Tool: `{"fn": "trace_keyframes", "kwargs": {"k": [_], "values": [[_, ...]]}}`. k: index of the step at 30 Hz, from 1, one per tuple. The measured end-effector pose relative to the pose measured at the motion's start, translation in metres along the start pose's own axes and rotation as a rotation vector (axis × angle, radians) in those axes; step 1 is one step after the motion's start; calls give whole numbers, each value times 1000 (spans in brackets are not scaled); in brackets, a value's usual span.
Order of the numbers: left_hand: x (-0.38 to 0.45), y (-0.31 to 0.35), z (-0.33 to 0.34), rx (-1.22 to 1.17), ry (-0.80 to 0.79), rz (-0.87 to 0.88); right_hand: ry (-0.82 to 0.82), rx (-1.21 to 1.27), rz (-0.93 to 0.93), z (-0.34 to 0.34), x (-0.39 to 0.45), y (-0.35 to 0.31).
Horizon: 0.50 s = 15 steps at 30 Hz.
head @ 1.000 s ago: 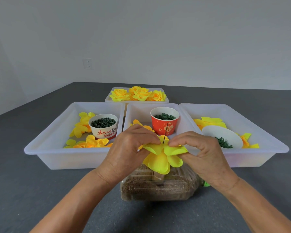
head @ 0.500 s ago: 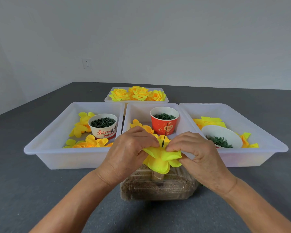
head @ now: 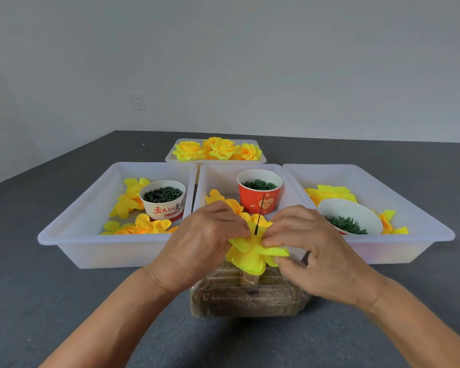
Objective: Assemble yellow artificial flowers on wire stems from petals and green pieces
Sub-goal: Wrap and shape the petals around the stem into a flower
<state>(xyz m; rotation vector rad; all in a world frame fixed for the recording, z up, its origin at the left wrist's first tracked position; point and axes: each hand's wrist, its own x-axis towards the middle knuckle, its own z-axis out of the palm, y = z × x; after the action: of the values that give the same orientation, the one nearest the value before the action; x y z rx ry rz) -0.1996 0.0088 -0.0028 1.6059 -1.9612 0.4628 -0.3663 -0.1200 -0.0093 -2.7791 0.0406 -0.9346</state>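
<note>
1. On the grey bench (head: 51, 301), the left white tray (head: 72, 221) holds loose yellow petals (head: 141, 224) and a white paper cup (head: 162, 199) filled with dark green pieces.
2. The left hand (head: 197, 248) comes in from the lower left; its fingers curl over and pinch the left edge of the yellow flower (head: 252, 253).
3. The yellow flower sits between the two hands, just above a clear packet of brown material (head: 247, 296) that lies on the bench in front of the trays. A thin dark wire stem (head: 259, 216) stands up through the flower's middle.
4. Behind the flower, the middle tray (head: 218, 176) holds a red paper cup (head: 259, 193) of green rings and a few orange-yellow petals (head: 223, 200).
5. Farther back, a small tray (head: 215, 160) carries finished yellow flowers (head: 218, 148).
6. The right hand (head: 319, 251) pinches the flower's right side, thumb and fingertips closed on the petal layers beside the stem.
7. The right tray (head: 383, 245) holds flat yellow petal pieces (head: 329, 192) and a tilted white cup (head: 348, 213) of green pieces.
</note>
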Motion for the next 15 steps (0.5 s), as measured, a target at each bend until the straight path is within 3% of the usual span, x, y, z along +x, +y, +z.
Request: {"fn": "trace_keyframes", "kwargs": {"k": [3, 7, 11, 15], "values": [[-3, 0, -3, -27, -44, -62, -49, 294, 200, -12, 3, 1], [-4, -1, -9, -165, -91, -165, 137, 605, 505, -9, 16, 4], [2, 3, -11, -341, -24, -292, 47, 529, 589, 5, 25, 1], [11, 7, 2, -275, 52, -381, 73, 537, 630, 15, 25, -3]]}}
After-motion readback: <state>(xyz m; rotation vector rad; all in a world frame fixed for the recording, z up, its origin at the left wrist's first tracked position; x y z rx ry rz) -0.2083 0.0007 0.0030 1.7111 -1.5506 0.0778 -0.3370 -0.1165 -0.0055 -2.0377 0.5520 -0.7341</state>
